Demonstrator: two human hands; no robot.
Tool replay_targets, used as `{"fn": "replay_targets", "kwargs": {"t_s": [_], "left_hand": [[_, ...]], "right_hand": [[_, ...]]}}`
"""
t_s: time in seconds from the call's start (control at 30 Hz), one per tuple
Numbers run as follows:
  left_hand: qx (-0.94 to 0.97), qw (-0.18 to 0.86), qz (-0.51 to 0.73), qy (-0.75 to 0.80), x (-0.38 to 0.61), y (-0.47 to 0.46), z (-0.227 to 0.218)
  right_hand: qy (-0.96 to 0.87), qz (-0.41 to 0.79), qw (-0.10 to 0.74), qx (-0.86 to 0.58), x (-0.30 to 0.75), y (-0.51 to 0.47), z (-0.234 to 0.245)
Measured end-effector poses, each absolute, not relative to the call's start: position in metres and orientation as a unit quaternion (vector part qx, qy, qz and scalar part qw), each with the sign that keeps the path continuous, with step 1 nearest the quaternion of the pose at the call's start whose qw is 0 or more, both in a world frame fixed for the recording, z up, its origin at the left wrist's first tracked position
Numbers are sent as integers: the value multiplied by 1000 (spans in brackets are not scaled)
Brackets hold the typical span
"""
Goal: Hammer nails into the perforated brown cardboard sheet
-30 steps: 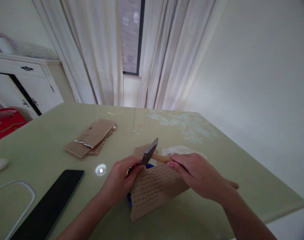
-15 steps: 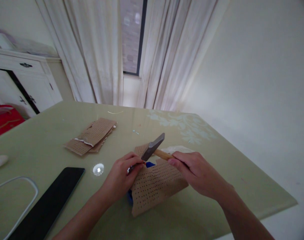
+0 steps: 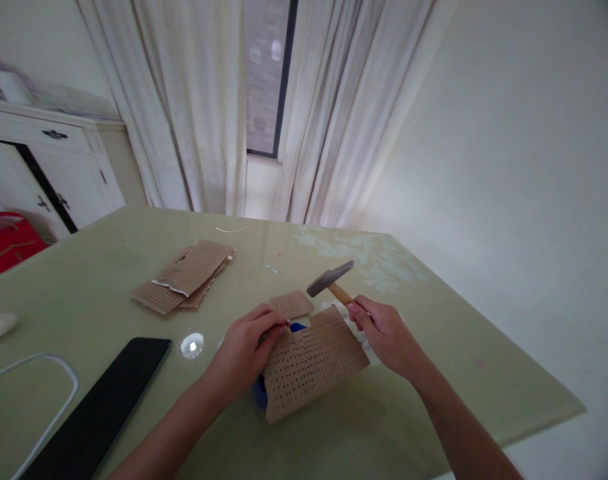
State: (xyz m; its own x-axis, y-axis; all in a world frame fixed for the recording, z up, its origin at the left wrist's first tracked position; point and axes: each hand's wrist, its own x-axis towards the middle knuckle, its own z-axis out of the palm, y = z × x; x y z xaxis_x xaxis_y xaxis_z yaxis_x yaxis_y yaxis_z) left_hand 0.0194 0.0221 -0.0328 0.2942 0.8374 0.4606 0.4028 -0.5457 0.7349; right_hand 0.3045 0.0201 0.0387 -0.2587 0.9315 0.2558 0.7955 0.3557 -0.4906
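My right hand point(image 3: 384, 331) is closed around the wooden handle of a hammer point(image 3: 331, 277), whose grey metal head is raised above the cardboard. My left hand point(image 3: 247, 347) is closed in a pinch at the upper left edge of a brown cardboard sheet point(image 3: 317, 367) dotted with rows of holes. A small tip shows at the fingertips, but what they pinch is too small to make out. Under the sheet lies a blue object point(image 3: 260, 392), mostly hidden. A smaller perforated cardboard piece point(image 3: 291, 304) rests just behind the sheet.
A stack of perforated cardboard point(image 3: 191, 273) lies at the back left. A long black slab point(image 3: 99, 407) and a white cable point(image 3: 67, 367) occupy the left front. Tiny scraps point(image 3: 271, 269) lie near the middle. The glossy table point(image 3: 434, 407) ends close to the right wall.
My right hand has lifted the hammer head up and to the right, away from my left fingertips. The small cardboard piece behind shows more fully. My left hand stays about where it was.
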Motion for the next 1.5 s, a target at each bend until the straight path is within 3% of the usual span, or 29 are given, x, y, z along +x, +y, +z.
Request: {"fn": "replay_targets", "kwargs": {"t_s": [0.3,0.47,0.6,0.77,0.93,1.2,1.5], "left_hand": [[774,244,407,418,19,25,-31],[778,243,405,414,19,25,-31],[771,241,412,422,20,24,-31],[769,230,423,420,21,22,-31],[759,218,452,415,18,28,-30],[777,212,407,431,16,33,-32],[770,219,391,454,14,31,-34]], "right_hand": [[-817,131,228,-513,288,8,68],[-852,107,148,-490,277,1,71],[-831,126,202,-503,277,0,69],[-838,124,178,-500,283,4,56],[-796,122,266,-530,294,13,48],[-814,135,212,-523,288,16,59],[-747,158,270,-587,295,39,20]]}}
